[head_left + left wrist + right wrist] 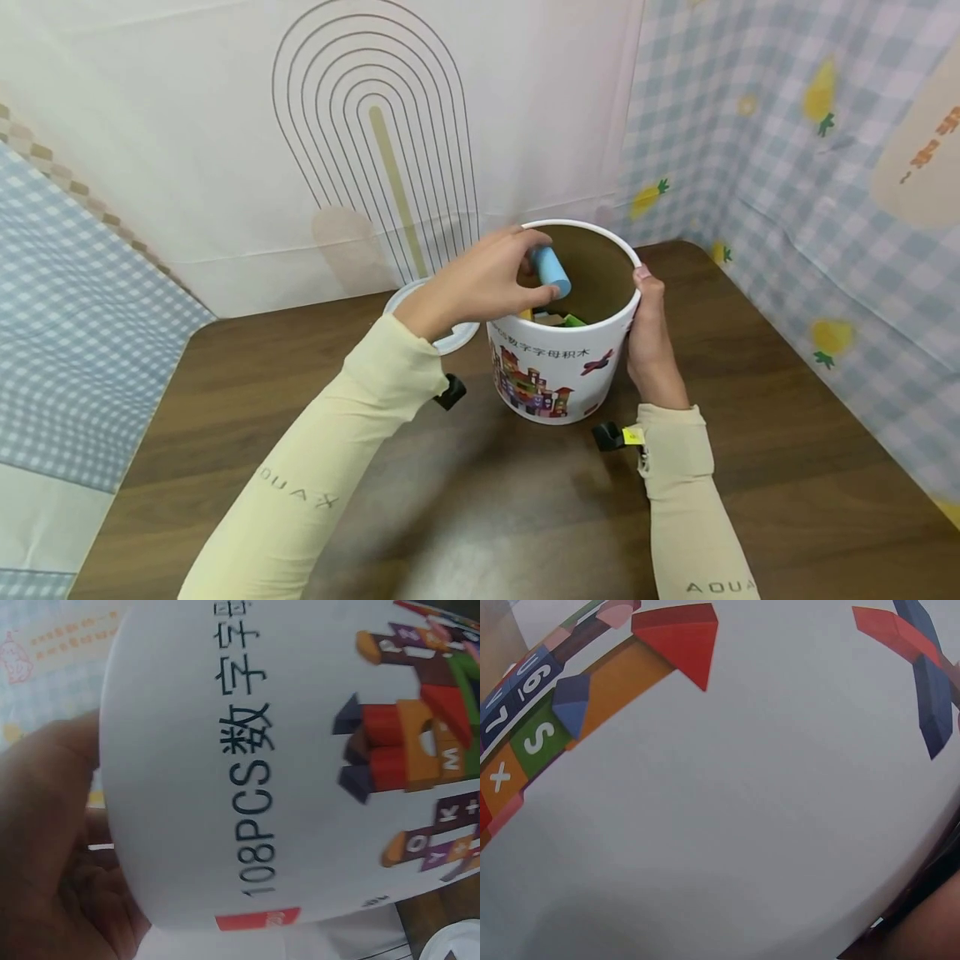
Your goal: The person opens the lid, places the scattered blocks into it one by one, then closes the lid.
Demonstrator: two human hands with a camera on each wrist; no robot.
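A white bucket (551,375) printed with coloured toy blocks and Chinese lettering stands upright on the table. At its mouth, my left hand (487,279) pinches a light blue cylinder block (551,272) between thumb and fingers, just inside the rim. My right hand (651,333) grips the bucket's right side, thumb at the rim. Deep in the bucket lie several blocks, among them a green block (573,321) and a yellow block (526,315). In the left wrist view the bucket wall hides the cylinder; the right wrist view is filled mostly by the printed wall.
A white round lid (456,340) lies on the table (315,375) behind my left forearm. A white cloth with an arch print (375,167) hangs along the back, and checked cloth (750,167) closes off the right side.
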